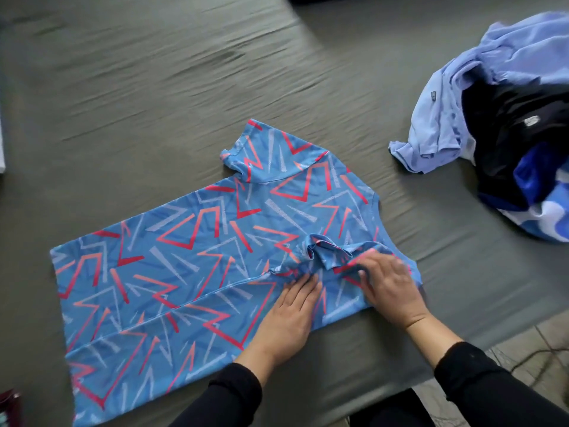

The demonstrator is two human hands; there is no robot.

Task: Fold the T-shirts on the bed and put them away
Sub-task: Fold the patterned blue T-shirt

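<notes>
Now | T-shirt (197, 260) flat, collar right, hem left | hands (338, 297) flat, pressing

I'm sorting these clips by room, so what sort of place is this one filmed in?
Most likely a bedroom at home. A patterned blue T-shirt lies spread on a bed covered by a grey-green sheet, an unfolded pile of clothes waits beside it, and tiled floor shows past the bed's edge.

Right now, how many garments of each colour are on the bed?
Blue patterned T-shirt, laid flat: 1
Light blue garment in the pile: 1
Black garment in the pile: 1
Blue-and-white garment in the pile: 1
Total: 4 visible; the pile may hide more.
</notes>
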